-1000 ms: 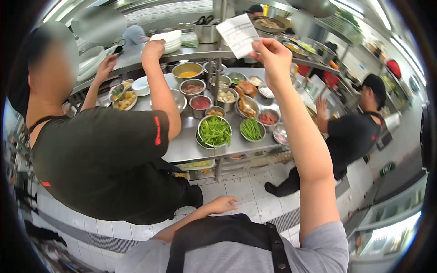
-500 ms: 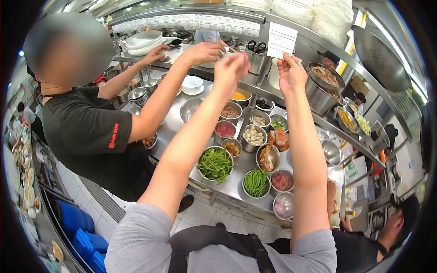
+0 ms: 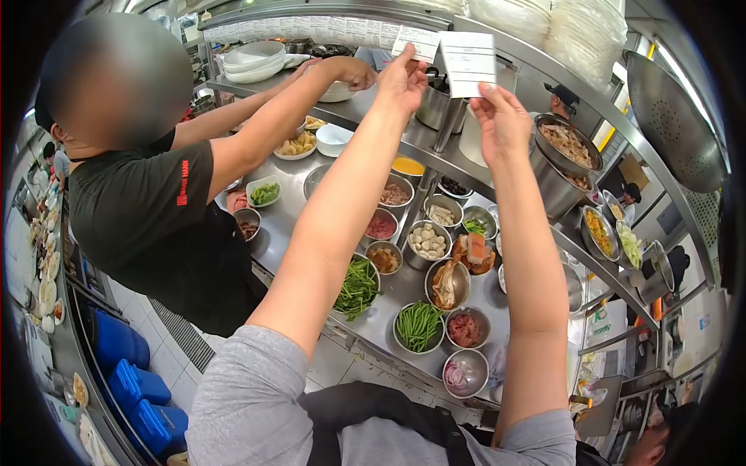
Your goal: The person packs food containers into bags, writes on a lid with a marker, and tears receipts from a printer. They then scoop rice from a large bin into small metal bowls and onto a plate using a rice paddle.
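My right hand pinches the lower edge of a white paper slip with printed lines, raised in front of the metal shelf. To its left, my left hand is up at the rail with its fingers at the lower edge of another paper slip, which seems pinched between them. Below my forearms stand metal bowls of green beans, leafy greens, whitish round pieces, raw meat and sliced onion.
A co-worker in a black shirt stands close on the left, arms reaching to the shelf. Order slips line the rail. A large pot stands right of my right hand. Blue bins are at lower left. Another person's head shows at lower right.
My left hand has moved up to a slip at the rail. The slip in my right hand has shifted slightly left. The co-worker leans further forward, and the view has shifted.
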The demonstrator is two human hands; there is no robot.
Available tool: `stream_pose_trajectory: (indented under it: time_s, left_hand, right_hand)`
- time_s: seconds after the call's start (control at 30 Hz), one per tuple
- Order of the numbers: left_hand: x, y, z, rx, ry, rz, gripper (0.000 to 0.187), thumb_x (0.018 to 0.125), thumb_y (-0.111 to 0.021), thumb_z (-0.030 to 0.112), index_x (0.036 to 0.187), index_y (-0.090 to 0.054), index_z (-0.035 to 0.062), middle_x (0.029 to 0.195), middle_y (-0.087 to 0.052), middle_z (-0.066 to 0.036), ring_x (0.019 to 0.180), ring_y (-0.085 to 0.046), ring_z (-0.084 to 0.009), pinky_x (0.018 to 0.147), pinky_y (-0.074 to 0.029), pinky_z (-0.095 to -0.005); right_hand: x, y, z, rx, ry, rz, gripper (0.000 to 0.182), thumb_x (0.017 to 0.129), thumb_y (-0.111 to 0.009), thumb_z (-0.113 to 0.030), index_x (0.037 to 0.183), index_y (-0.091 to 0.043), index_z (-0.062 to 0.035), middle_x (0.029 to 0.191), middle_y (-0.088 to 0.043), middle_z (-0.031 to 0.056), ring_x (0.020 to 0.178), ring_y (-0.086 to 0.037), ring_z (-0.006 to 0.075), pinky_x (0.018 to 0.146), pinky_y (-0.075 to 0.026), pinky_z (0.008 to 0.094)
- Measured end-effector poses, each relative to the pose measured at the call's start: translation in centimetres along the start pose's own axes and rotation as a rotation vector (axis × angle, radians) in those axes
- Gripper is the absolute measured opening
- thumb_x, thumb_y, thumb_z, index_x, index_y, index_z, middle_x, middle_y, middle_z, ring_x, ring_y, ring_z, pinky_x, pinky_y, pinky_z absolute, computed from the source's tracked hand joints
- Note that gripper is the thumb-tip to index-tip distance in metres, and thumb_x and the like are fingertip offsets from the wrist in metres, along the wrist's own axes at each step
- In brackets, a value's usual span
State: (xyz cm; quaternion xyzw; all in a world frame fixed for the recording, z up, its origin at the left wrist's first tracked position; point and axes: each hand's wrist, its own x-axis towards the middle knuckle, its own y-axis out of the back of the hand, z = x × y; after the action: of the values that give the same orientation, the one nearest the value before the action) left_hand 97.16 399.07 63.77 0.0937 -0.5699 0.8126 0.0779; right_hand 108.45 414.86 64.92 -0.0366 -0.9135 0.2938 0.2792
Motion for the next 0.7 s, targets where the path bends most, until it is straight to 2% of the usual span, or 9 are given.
stream_pose_trajectory:
  time_s: [0.03,0.07,0.13,0.17,0.2,0.33,0.43,0.5,0.7]
  left_hand:
    - [1.9,1.3,0.1,0.024,-0.003,-0.051,0.015,0.092,-0.067,0.014,0.104,-0.063,0.0054,0.086,-0.067,-0.005,0.077,-0.066,-0.0159,0.064,-0.055,-0.0270]
    - [2.2,1.6,0.0,0.026,-0.007,-0.050,0.015,0.092,-0.067,0.014,0.104,-0.063,0.0054,0.086,-0.067,-0.005,0.077,-0.066,-0.0159,0.064,-0.055,-0.0270]
    - [2.6,1.8,0.0,0.006,0.011,-0.149,0.015,0.095,-0.060,0.012,0.109,-0.063,0.0045,0.098,-0.069,-0.010,0.088,-0.069,-0.0219,0.075,-0.060,-0.0362]
    - [2.6,2.0,0.2,0.026,-0.008,-0.141,0.020,0.098,-0.053,0.011,0.116,-0.059,0.0037,0.110,-0.068,-0.014,0.098,-0.069,-0.0269,0.084,-0.059,-0.0416]
    - [2.7,2.2,0.3,0.030,-0.013,-0.142,0.020,0.098,-0.053,0.011,0.116,-0.059,0.0037,0.110,-0.068,-0.014,0.098,-0.069,-0.0269,0.084,-0.059,-0.0416]
    - [2.9,2.7,1.1,-0.031,0.075,-0.142,0.027,0.098,-0.052,0.011,0.124,-0.053,0.0032,0.113,-0.066,-0.014,0.099,-0.067,-0.0286,0.082,-0.060,-0.0412]
    - [3.9,3.5,1.0,-0.067,0.107,-0.198,0.025,0.098,-0.053,0.012,0.122,-0.054,0.0026,0.112,-0.066,-0.014,0.100,-0.067,-0.0293,0.083,-0.060,-0.0422]
    - [3.1,2.7,1.1,-0.003,0.072,-0.101,0.022,0.096,-0.054,0.009,0.113,-0.060,-0.0024,0.106,-0.068,-0.017,0.095,-0.068,-0.0277,0.077,-0.061,-0.0389]
    - [3.0,2.6,1.7,-0.066,0.083,-0.119,0.022,0.100,-0.048,0.010,0.113,-0.057,-0.0051,0.110,-0.065,-0.017,0.096,-0.068,-0.0270,0.083,-0.062,-0.0373]
  right_hand:
    - [0.2,-0.5,0.9,-0.015,-0.071,0.001,0.017,0.083,-0.071,0.003,0.096,-0.060,0.0021,0.091,-0.067,0.0122,0.073,-0.066,0.0185,0.066,-0.057,0.0301]
    - [0.3,-1.1,2.0,-0.031,-0.145,0.000,0.017,0.083,-0.072,0.002,0.095,-0.060,0.0028,0.090,-0.067,0.0126,0.073,-0.066,0.0193,0.066,-0.058,0.0303]
    - [0.5,-2.5,4.6,0.032,-0.204,0.047,0.015,0.083,-0.071,0.003,0.093,-0.059,0.0039,0.089,-0.066,0.0138,0.074,-0.066,0.0209,0.067,-0.060,0.0310]
    - [0.5,-3.1,5.7,0.059,-0.228,0.072,0.014,0.084,-0.069,0.005,0.091,-0.058,0.0046,0.089,-0.065,0.0150,0.074,-0.066,0.0218,0.068,-0.061,0.0319]
    - [0.7,-3.6,6.5,0.107,-0.255,0.094,0.013,0.084,-0.069,0.006,0.090,-0.058,0.0032,0.092,-0.064,0.0144,0.080,-0.065,0.0220,0.074,-0.061,0.0322]
    - [1.5,-5.7,8.7,0.136,-0.202,0.216,0.015,0.084,-0.068,0.007,0.091,-0.056,0.0050,0.092,-0.064,0.0157,0.078,-0.066,0.0233,0.073,-0.063,0.0345]
    - [1.5,-6.9,9.4,0.155,-0.164,0.269,0.014,0.085,-0.068,0.007,0.091,-0.054,0.0058,0.092,-0.064,0.0165,0.076,-0.067,0.0244,0.071,-0.064,0.0354]
    - [1.6,-7.6,9.6,0.170,-0.142,0.291,0.014,0.085,-0.067,0.007,0.091,-0.054,0.0060,0.093,-0.064,0.0169,0.076,-0.067,0.0249,0.070,-0.064,0.0356]
    - [3.0,-9.3,10.0,0.161,-0.062,0.346,0.013,0.087,-0.067,0.005,0.091,-0.054,0.0066,0.095,-0.063,0.0191,0.078,-0.068,0.0279,0.070,-0.065,0.0358]
